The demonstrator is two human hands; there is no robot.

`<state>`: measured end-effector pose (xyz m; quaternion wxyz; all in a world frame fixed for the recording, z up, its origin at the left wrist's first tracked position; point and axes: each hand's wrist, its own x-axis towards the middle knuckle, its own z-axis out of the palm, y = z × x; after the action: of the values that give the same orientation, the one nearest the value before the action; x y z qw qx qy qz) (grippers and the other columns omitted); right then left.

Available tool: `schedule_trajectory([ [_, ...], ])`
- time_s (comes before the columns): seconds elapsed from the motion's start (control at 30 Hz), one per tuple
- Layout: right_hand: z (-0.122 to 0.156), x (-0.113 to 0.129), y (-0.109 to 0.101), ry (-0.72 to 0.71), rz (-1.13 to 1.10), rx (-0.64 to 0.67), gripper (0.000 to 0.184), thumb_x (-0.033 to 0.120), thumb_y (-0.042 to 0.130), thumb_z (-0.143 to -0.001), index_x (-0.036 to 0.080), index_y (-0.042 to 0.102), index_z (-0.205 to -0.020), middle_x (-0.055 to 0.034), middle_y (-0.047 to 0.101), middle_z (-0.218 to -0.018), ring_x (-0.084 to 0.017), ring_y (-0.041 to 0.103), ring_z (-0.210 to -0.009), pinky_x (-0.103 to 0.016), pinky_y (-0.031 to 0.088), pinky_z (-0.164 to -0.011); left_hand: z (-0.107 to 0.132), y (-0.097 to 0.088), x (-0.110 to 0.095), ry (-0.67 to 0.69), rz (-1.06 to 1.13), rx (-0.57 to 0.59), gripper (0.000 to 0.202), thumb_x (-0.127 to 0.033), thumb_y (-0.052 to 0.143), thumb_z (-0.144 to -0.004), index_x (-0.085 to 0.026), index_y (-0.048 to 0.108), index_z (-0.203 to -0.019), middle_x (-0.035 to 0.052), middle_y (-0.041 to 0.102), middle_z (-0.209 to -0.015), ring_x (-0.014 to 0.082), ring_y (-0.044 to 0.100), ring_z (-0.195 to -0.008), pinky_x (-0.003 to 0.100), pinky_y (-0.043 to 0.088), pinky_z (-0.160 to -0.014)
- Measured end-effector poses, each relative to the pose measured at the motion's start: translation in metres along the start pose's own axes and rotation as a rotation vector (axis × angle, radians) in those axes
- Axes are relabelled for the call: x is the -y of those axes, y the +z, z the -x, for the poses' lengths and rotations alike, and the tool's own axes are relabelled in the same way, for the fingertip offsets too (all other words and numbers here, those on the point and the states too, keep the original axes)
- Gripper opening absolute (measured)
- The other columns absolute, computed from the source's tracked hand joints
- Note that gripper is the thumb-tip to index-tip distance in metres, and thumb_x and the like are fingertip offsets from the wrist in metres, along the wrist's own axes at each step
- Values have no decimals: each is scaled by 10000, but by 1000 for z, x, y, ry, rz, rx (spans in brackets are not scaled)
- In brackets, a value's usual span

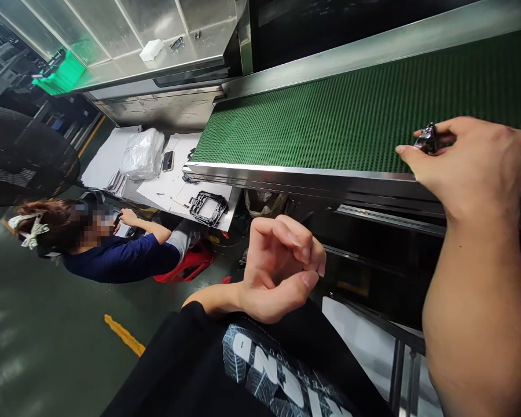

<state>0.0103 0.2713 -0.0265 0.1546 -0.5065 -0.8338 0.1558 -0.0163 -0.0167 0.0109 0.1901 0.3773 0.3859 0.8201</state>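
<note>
Over the green conveyor belt [312, 124], at the right, my right hand [481, 162] is closed on a small glossy black part [426, 139]. The part is pinched between thumb and fingers, and its exact kind cannot be made out. My left hand [282, 269] is in front of my body, below the belt's metal edge. Its fingers are curled in and the thumb tip comes up to the fingertips. The hollow of the palm shows with nothing in it.
At left, a seated co-worker [121, 255] holds something dark at a table [156, 194] with paper, a plastic-wrapped stack [143, 153], a phone [168, 161] and black frames [208, 207]. Above is a metal shelf [125, 66] with a green bin [65, 72]. A fan [21, 153] stands far left.
</note>
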Motion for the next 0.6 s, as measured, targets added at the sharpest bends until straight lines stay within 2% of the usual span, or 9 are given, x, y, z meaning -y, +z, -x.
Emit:
schedule_trajectory([
  [0.17,2,4,-2,4,22,10,526,494,740,-831,286,762,-1314,-118,792,-1181,-371,700,-1182,-568,548,-1067,0,-1,-1,-13,19,-18,365,-225,735,-866,-310,468,-1100,-43,441,-879,56,442,-617,178,445,-549],
  [0.33,4,5,-3,18,17,16,528,486,727,-845,277,757,-1328,-137,787,-1208,-376,692,-1230,-540,543,-1078,0,0,1,21,35,1,481,-206,754,-823,-320,486,-1205,-31,429,-902,82,487,-692,208,501,-605],
  [0.53,4,5,-4,28,-1,25,552,492,723,-838,270,754,-1342,-155,775,-1247,-411,676,-1260,-560,521,-1091,2,-2,5,1,-2,-19,495,-357,783,-839,-368,456,-1210,-41,431,-887,75,391,-623,199,468,-552],
  [0.6,4,5,-4,26,-2,18,544,490,725,-842,273,755,-1341,-158,777,-1240,-412,677,-1259,-562,523,-1085,2,-3,5,-8,10,-6,499,-339,779,-844,-371,456,-1223,-41,430,-892,72,382,-615,197,471,-549],
])
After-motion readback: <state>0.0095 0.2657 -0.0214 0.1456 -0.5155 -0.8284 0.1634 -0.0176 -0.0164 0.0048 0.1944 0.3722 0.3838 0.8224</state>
